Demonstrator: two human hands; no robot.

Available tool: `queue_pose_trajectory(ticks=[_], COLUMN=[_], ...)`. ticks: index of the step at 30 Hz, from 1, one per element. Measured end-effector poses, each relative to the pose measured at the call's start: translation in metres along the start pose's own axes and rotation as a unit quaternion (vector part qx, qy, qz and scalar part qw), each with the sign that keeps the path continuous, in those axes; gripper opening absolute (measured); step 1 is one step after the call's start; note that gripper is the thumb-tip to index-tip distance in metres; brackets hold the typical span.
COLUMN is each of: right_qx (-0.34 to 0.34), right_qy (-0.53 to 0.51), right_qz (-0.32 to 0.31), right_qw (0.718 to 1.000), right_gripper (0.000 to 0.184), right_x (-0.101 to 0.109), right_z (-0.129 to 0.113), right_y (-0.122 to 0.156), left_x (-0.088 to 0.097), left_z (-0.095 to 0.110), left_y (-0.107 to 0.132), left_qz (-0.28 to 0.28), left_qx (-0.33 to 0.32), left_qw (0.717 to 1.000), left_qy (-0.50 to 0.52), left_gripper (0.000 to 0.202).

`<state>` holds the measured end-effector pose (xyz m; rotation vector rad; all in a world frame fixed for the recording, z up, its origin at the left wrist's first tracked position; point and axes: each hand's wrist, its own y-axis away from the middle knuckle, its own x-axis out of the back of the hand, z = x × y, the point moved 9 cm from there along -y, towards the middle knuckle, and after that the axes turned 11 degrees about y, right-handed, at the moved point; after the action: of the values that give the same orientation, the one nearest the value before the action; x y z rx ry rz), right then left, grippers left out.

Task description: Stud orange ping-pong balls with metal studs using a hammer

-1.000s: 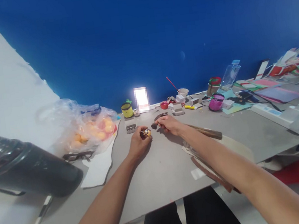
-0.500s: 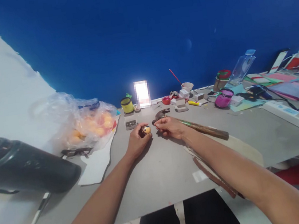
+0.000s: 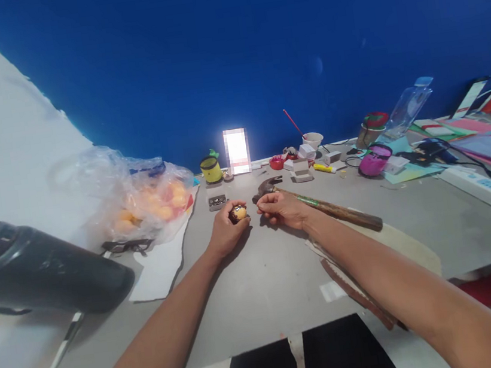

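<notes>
Over the grey table, my left hand [image 3: 225,230] is closed round a small round yellow-and-brown object [image 3: 239,212] with shiny bits on it; its exact kind is unclear. To the right, my right hand [image 3: 281,209] is pinched at thumb and forefinger, and whatever it holds is too small to make out. A claw hammer [image 3: 344,213] with a wooden handle lies just behind and beside the right hand, partly covered by it. Beyond the left hand sits a small open box [image 3: 218,202] of dark, shiny little pieces.
On the left are a dark bottle [image 3: 43,265], glasses [image 3: 127,246] and a plastic bag of orange fruit [image 3: 152,202]. Along the back stand a yellow-green pouch [image 3: 211,170], a white cup [image 3: 313,141] and a yellow tube [image 3: 323,168]. A power strip [image 3: 475,181] lies at right.
The view has shifted slightly, so the things on the table appear a little further right. Both hands keep almost the same pose, with the round object still in the left.
</notes>
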<state>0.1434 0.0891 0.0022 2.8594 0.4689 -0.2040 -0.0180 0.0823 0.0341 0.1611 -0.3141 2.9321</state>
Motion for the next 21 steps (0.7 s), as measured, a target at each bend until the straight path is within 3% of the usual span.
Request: queue_pose_trajectory(ticks=[5,9,21], right_qx=[-0.008,-0.005,0.018], right_qy=[-0.007,-0.007,0.049], right_qz=[0.001,-0.002,-0.028], right_qw=[1.0,1.0,0.998], right_gripper=[0.036,0.037,0.042], right_x=[0.002,0.002,-0.013], right_z=[0.001,0.0,-0.005], right_y=[-0.001,-0.001,0.005], left_x=[0.003,-0.002,-0.014], left_z=[-0.005,-0.006,0.009], left_y=[-0.001,0.001,0.004], left_qz=[0.007,-0.002,-0.057], left_qx=[0.045,0.062,-0.019], left_qw=[0.993,0.989,0.993], left_qy=[0.112,0.131,-0.105], left_gripper=[0.055,0.06,0.045])
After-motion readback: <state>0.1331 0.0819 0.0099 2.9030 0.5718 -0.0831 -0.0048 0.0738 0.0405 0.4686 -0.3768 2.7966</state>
